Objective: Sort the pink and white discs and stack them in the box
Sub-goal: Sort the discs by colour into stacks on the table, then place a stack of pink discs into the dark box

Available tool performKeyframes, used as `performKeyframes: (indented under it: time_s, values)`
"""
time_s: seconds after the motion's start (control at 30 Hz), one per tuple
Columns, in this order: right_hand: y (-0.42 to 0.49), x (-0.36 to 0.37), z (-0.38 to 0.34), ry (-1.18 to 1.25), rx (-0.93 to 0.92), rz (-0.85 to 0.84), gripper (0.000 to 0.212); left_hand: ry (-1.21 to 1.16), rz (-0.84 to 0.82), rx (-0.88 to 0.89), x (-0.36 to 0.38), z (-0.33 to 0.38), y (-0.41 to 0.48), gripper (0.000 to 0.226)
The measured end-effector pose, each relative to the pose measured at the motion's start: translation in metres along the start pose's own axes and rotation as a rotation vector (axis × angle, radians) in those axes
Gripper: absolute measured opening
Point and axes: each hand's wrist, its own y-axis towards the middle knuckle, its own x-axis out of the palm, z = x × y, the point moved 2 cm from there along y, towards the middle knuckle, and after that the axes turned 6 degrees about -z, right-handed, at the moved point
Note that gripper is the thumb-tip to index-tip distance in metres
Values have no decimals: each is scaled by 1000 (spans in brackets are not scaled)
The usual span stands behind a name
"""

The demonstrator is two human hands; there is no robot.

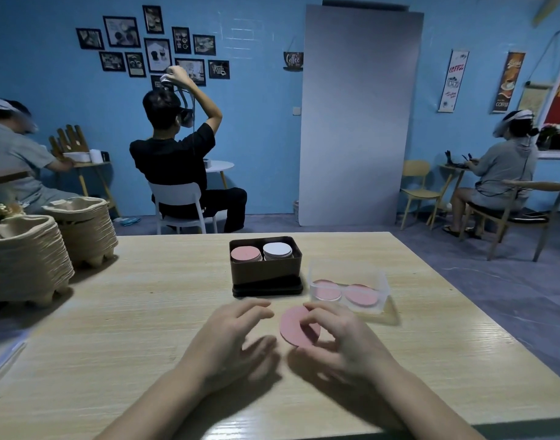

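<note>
Blue-walled room, framed pictures point(151, 46) on the back wall, and a big grey board point(358, 115) leaning upright against it. Three people sit at small tables along the walls, well away from the light wood table point(113, 328) up front.

Two stacks of pulp trays point(21, 258) crowd the table's left edge. A wide strip of bare wood lies between them and the dark box point(266, 271), which sits near the far edge. Inside it there's a pink stack point(246, 254) on the left and a white stack point(277, 250) on the right, side by side.

A clear tub point(378, 282) sits just right of the box, close to the table's right edge, with two pink discs point(327, 291) flat inside.

The left hand point(231, 331) hovers with fingers loosely spread, holding nothing. The right hand point(339, 338) pinches a tilted pink disc point(294, 325) in front of the box.
</note>
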Motion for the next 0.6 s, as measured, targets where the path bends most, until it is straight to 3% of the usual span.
performKeyframes:
  time_s: [0.23,0.43,0.6]
  values:
    - [74,-22,19,29,-4,76,42,99,181,-36,-27,-39,55,32]
    - [143,-28,44,93,117,101,32,25,174,-120,-14,-80,76,32]
    - [184,-20,62,47,195,48,32,121,117,-103,1,-98,67,38]
